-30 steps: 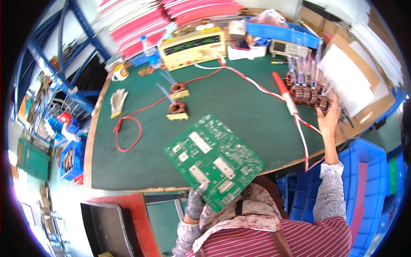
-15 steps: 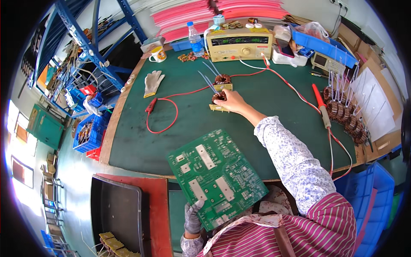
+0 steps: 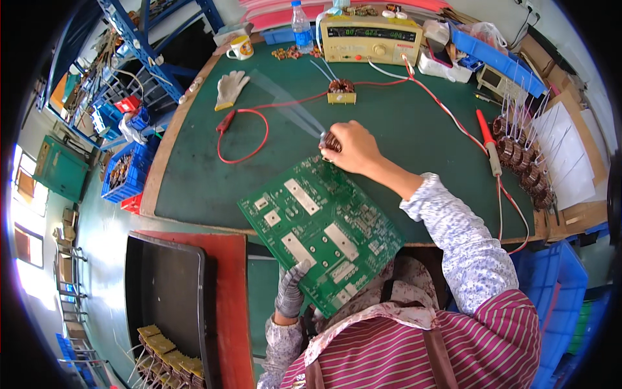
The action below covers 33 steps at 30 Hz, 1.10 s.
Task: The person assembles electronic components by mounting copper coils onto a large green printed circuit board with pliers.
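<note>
My left hand (image 3: 291, 292), in a grey glove, grips a green circuit board (image 3: 265, 235) by its lower left edge, tilted over the table's near edge. Bare large pads and rows of small parts show on the board. In my right hand (image 3: 357, 150), which is bare, the fingers close round a copper-wound toroidal coil (image 3: 332, 141). Its long pale leads point up and left, blurred by motion. This coil is right by the board's far corner; whether they touch I cannot tell. A second toroidal coil (image 3: 341, 85) on a yellowish base stands farther back with its leads up.
Behind stands a beige power supply (image 3: 371, 48) with a lit display. A red cable with a clip (image 3: 225, 122) loops at left, near a white glove (image 3: 231, 89). A red probe (image 3: 484, 133) and several coils (image 3: 525, 159) lie at right. A black tray (image 3: 172, 285) sits lower left.
My right hand has lifted the nearer coil off the table and brought it back toward the board's far corner. The board stays in my left hand. The whole view has shifted slightly.
</note>
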Tool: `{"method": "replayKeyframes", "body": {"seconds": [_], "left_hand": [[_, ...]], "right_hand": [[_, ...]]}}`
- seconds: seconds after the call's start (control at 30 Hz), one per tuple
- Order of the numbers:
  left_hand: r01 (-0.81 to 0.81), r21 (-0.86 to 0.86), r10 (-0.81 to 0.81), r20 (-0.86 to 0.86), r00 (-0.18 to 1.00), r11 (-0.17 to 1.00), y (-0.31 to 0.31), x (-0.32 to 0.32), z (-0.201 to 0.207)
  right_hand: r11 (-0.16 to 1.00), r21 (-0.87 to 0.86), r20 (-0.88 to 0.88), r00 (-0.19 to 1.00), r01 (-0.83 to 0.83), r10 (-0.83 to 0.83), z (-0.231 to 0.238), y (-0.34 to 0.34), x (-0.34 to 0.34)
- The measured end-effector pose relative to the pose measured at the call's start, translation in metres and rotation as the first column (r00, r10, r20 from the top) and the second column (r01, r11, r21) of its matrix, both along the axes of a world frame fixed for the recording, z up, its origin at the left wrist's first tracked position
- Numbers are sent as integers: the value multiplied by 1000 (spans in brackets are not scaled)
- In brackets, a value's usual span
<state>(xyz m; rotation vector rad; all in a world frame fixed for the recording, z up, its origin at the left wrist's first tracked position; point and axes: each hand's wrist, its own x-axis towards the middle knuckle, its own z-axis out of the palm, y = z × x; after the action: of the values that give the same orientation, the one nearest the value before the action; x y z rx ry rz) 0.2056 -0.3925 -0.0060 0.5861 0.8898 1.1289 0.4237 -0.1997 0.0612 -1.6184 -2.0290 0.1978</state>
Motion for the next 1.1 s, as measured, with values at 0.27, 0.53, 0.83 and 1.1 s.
{"method": "replayKeyframes", "body": {"seconds": [0.27,0.53,0.83,1.1], "left_hand": [[112,39,-115,88,989,993,-5,23,31],[261,172,-241,-128,962,950,-4,53,44],[293,177,-266,-164,950,939,-6,61,62],[271,257,-213,-230,950,928,-9,70,70]], "right_hand": [[870,-167,-983,9,-464,-184,22,-126,36],[989,-133,-989,76,-58,-128,-7,-195,35],[998,-48,-997,62,-33,-45,-5,-198,32],[988,125,-772,635,94,37,22,-203,12]]}}
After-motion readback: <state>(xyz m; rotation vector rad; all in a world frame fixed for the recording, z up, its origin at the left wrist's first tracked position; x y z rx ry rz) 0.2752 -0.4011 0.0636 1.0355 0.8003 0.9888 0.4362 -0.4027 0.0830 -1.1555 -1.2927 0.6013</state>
